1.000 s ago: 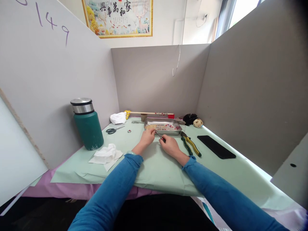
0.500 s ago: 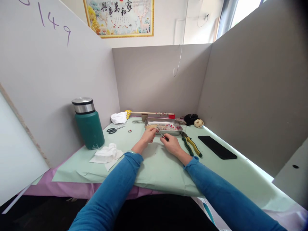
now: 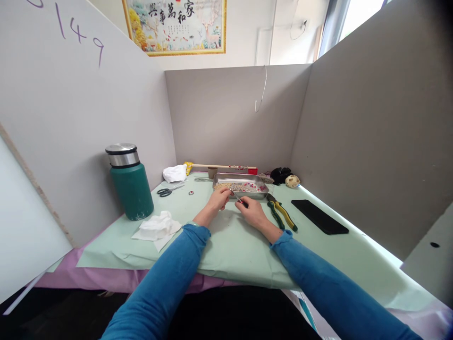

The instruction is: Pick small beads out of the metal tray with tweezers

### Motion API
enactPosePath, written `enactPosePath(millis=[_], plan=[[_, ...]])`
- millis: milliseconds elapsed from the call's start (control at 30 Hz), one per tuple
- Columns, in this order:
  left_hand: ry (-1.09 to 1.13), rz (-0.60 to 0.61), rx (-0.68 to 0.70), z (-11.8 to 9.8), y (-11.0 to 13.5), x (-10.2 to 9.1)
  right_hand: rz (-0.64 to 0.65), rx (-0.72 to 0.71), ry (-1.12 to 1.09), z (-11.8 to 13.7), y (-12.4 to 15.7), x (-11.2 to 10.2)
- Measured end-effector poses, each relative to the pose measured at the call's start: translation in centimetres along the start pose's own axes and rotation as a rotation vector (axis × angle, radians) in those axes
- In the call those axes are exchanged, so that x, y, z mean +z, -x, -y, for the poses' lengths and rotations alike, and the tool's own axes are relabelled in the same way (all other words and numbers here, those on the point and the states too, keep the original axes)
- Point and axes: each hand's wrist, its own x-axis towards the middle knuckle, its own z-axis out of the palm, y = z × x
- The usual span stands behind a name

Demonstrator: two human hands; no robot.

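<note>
Just in front of a metal tray (image 3: 240,177), my left hand (image 3: 218,199) is closed in a pinch; what it holds is too small to make out. My right hand (image 3: 251,210) is wrapped round a slim metal tool (image 3: 237,196) with a dark grip, whose kind does not show clearly. The tool's thin tip points up and left to my left fingertips. Small tan, pale and red beads (image 3: 244,187) lie in the tray behind both hands. Beside my right hand rest pliers (image 3: 281,212) with green and yellow handles.
At left stand a green bottle (image 3: 131,189), crumpled tissue (image 3: 159,227) and scissors (image 3: 170,190). A black phone-like slab (image 3: 318,216) lies at right. Behind the tray are a small brown pot (image 3: 213,173), a beaded stick (image 3: 219,165) and a red box (image 3: 252,171). Grey partitions enclose the table.
Hardly anything differs: both hands keep their places, and the tool's tip stays at my left fingertips.
</note>
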Motion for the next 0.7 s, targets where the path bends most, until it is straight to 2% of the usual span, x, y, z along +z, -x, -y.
enactPosePath(millis=[300,700], plan=[[-0.047,-0.063,-0.016,-0.24,0.15,0.03,0.003,0.001,0.008,0.15,0.01,-0.06],[0.008,-0.023,-0.048,-0.13,0.16,0.17,0.005,-0.017,0.017,0.17,0.04,-0.02]])
